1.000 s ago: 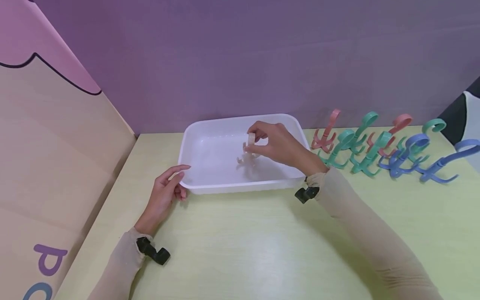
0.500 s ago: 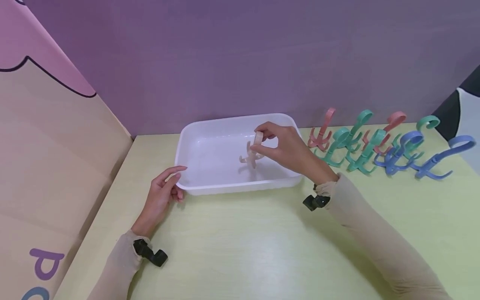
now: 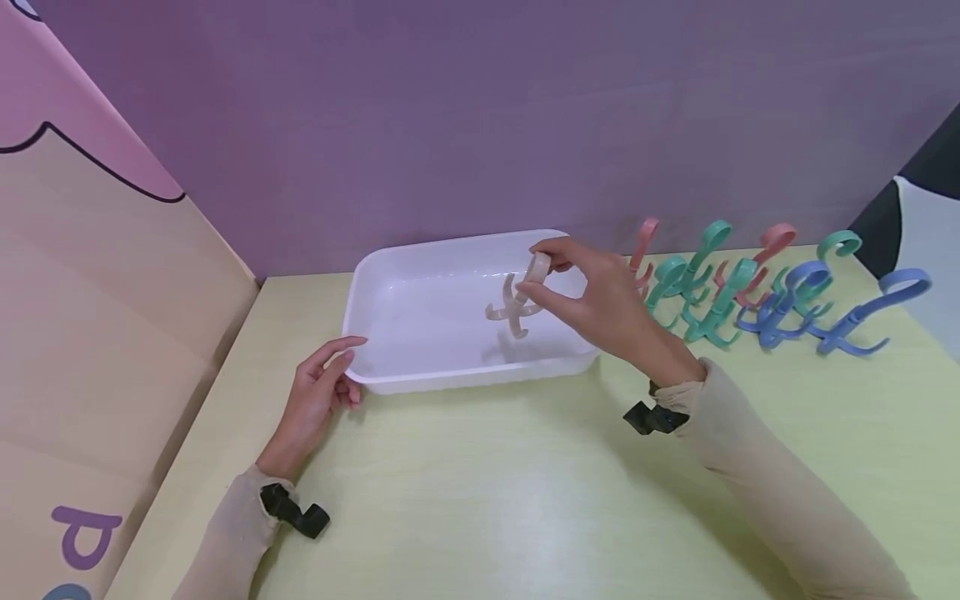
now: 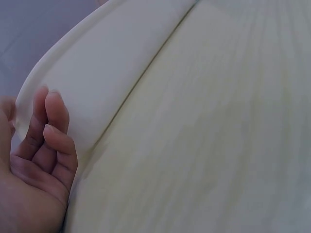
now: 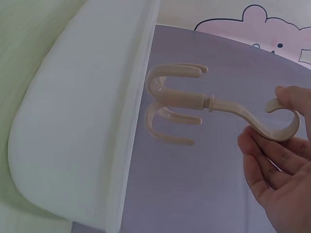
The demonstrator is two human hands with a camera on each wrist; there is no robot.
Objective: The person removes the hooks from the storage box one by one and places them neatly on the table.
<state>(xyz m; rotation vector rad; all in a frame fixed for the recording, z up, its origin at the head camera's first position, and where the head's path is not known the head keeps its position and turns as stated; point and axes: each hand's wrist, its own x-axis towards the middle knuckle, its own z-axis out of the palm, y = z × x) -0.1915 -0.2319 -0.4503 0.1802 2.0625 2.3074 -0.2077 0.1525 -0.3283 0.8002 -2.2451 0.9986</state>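
Observation:
My right hand point(image 3: 611, 300) pinches the curved top of a beige rotating hook hanger point(image 3: 514, 308) between thumb and fingers. The hanger is held over the right part of a white plastic tray point(image 3: 472, 377), its several upturned prongs lowest. In the right wrist view, the whole hanger point(image 5: 182, 100) shows beyond the tray's rim, apart from it. At the tray's front left corner, my left hand point(image 3: 318, 396) holds the rim. From the left wrist, its other fingers point(image 4: 57, 111) appear bent against or close to the tray's outer wall; contact there is unclear.
To the right of the tray stand several similar hangers: a green one point(image 3: 718, 308), a blue one point(image 3: 783, 308) and a pink one point(image 3: 772, 246) among them. They crowd close together on the pale table point(image 3: 465, 500). A purple backdrop point(image 3: 480, 125) rises behind the tray.
The right hand has lifted the beige hanger up from the tray floor and drawn it to the right. My left hand stays at the tray's corner. The head view has shifted slightly.

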